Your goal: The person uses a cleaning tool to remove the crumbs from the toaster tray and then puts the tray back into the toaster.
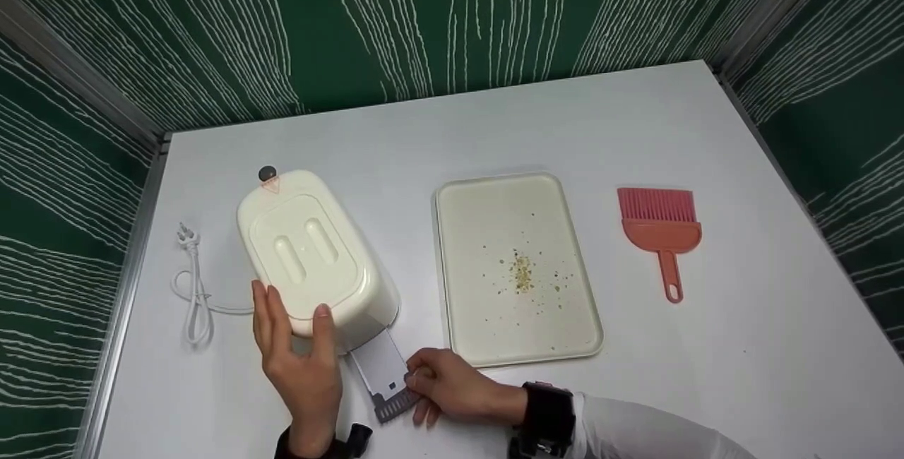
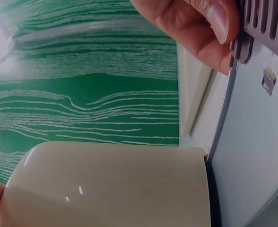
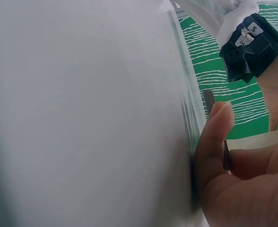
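Observation:
On the left of the table stands a cream toaster [image 1: 304,222] with a lid on top, lying at a slant in the head view. My left hand [image 1: 302,367] rests against its near end, fingers extended along the left side and thumb on the lid edge. A flat crumb tray [image 1: 381,364] with a grey ribbed end sticks partly out of the toaster's near end. My right hand [image 1: 455,385] pinches that ribbed end between thumb and fingers. In the left wrist view, a small dark-edged square mark [image 2: 269,81] shows on the crumb tray.
A cream rectangular tray [image 1: 462,318] right of the toaster bears scattered crumbs [image 1: 522,274]. Farther right lies a coral hand brush [image 1: 660,236]. The toaster's white cord with its plug [image 1: 188,236] lies bundled at left. Green walls with white lines surround the white table [image 1: 741,346].

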The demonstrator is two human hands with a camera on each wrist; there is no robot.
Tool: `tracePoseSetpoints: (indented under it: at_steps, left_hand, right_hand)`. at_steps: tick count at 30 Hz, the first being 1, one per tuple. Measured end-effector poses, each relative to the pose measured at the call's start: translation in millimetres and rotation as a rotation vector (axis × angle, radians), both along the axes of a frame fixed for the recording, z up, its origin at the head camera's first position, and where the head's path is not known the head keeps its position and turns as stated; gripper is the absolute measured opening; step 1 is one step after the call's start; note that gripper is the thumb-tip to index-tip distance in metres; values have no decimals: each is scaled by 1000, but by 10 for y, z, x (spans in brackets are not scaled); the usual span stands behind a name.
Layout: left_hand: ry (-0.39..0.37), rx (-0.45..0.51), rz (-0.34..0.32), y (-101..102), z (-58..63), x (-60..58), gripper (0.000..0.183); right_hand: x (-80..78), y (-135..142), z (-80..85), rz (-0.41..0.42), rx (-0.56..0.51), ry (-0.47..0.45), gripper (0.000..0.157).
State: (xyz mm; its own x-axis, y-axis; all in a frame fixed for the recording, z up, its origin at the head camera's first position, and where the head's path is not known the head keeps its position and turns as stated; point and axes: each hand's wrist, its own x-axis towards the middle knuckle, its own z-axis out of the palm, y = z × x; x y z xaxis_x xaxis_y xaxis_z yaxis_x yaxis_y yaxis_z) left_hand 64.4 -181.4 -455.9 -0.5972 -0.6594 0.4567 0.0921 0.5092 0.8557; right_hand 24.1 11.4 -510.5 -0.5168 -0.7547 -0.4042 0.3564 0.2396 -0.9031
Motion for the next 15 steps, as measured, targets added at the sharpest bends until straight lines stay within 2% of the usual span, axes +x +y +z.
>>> tracePoseSetpoints:
  at_steps: [7, 15]
  left_hand:
    - [14, 36, -6, 4, 10, -1, 67]
    - [1, 6, 3, 10, 5, 2, 66]
  right_hand:
    - [28, -46, 10, -66, -9, -34, 14]
    - [29, -99, 21, -126, -21, -26, 17]
